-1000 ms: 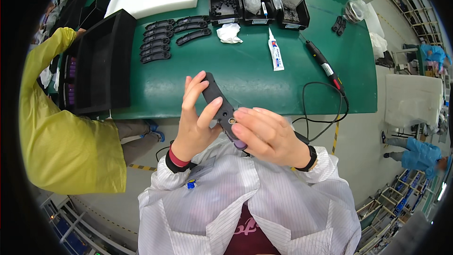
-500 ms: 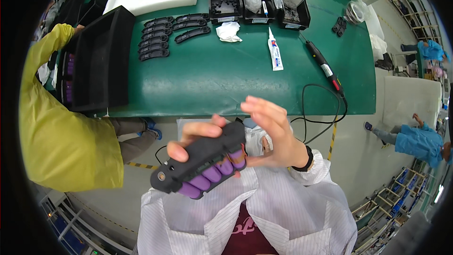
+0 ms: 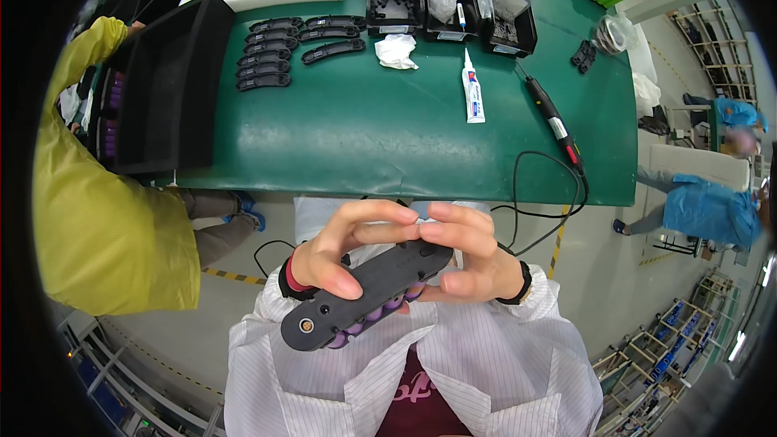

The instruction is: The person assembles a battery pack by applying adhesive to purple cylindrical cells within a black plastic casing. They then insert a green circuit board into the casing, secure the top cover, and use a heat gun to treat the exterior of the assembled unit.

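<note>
Currently: battery pack (image 3: 386, 277), black-cased, purple-celled; left hand (image 3: 330, 248) and right hand (image 3: 487, 256), fingers part-curled, gripping it; best supported evenly, round socket (image 3: 306, 325) unobstructed.

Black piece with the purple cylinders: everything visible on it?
The black piece is long, round-ended and plastic-looking. Its lower-left end has a round, metallic-looking fitting near a small dark hole; purple cylinders line its lower side. It slants up rightward in the picture. The left hand has its thumb on top; the right hand is at the upper-right end.
</note>
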Demonstrator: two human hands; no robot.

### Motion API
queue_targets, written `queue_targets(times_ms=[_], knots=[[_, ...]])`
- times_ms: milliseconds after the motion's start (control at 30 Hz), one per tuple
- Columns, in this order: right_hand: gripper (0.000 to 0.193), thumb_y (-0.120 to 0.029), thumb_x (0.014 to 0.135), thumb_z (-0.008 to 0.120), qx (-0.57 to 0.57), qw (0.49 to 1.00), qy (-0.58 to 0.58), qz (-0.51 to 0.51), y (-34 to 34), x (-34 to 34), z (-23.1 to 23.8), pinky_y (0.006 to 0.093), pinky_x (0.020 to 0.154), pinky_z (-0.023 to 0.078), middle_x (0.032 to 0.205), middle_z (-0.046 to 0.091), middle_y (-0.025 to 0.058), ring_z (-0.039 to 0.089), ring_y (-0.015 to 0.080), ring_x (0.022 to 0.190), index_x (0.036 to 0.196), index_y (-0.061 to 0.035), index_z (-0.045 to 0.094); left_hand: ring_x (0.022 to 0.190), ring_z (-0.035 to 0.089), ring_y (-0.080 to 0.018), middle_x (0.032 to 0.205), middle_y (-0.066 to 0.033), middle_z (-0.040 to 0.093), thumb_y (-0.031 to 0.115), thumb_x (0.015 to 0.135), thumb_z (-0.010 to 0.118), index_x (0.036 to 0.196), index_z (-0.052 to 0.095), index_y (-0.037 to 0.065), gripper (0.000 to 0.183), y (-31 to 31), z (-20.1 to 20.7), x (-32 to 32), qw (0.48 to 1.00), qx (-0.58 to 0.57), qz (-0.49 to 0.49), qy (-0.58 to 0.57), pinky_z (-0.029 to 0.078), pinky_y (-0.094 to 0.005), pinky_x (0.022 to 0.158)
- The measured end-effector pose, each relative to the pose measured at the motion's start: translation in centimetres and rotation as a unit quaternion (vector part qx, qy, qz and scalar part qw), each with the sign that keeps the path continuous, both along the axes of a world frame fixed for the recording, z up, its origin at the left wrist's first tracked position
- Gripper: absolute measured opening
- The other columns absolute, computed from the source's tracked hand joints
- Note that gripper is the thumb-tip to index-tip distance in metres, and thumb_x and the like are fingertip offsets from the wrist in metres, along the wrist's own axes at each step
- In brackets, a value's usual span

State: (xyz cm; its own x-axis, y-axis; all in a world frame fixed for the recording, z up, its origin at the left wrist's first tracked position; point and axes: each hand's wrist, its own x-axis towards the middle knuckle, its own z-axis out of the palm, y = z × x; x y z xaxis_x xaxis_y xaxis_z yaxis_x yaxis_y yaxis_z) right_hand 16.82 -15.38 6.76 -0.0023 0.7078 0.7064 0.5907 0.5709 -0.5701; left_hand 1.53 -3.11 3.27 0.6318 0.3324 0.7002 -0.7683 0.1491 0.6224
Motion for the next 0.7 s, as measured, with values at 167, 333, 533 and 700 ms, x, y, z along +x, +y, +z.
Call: queue_targets(times_ms=[167,333,533,700], knots=[[0.058,-0.019,0.082,0.078,0.057,0.998,-0.028,-0.026,0.2,-0.2,-0.5,0.0405,0.087,0.051,0.137,0.048,0.0114,0.051,0.0338,0.123,0.131,-0.0304,0.048,0.120,0.059,-0.0386,0.148,-0.0320,0.034,0.009,0.076,0.083,0.139,0.042,0.009,0.075,1.2,0.3,-0.2,0.989,-0.065,-0.129,0.012,0.052,-0.0422,0.099],[0.060,-0.013,0.084,0.075,0.098,0.992,-0.051,-0.055,0.4,-0.5,-1.0,0.0390,0.085,0.051,0.134,0.049,0.0090,0.053,0.0331,0.121,0.133,-0.0324,0.046,0.124,0.056,-0.0391,0.147,-0.0320,0.036,0.007,0.077,0.082,0.133,0.049,0.013,0.066,1.1,1.0,0.0,0.999,0.033,-0.019,-0.012,0.050,-0.0441,0.100],[0.059,-0.013,0.084,0.073,0.084,0.993,-0.060,-0.054,0.3,-0.2,-0.5,0.0390,0.084,0.051,0.133,0.049,0.0079,0.053,0.0331,0.120,0.133,-0.0332,0.045,0.128,0.053,-0.0424,0.146,-0.0318,0.032,0.001,0.080,0.079,0.126,0.052,0.032,0.062,2.0,1.1,-1.0,0.993,0.014,-0.101,0.064,0.048,-0.0470,0.102],[0.058,-0.014,0.084,0.073,0.079,0.994,-0.054,-0.054,0.5,-0.3,-0.7,0.0395,0.084,0.050,0.132,0.049,0.0075,0.053,0.0328,0.119,0.131,-0.0335,0.046,0.131,0.051,-0.0392,0.148,-0.0319,0.033,0.014,0.085,0.076,0.137,0.043,0.013,0.062,1.2,0.3,0.4,0.998,0.055,-0.007,-0.026,0.045,-0.0432,0.107]])
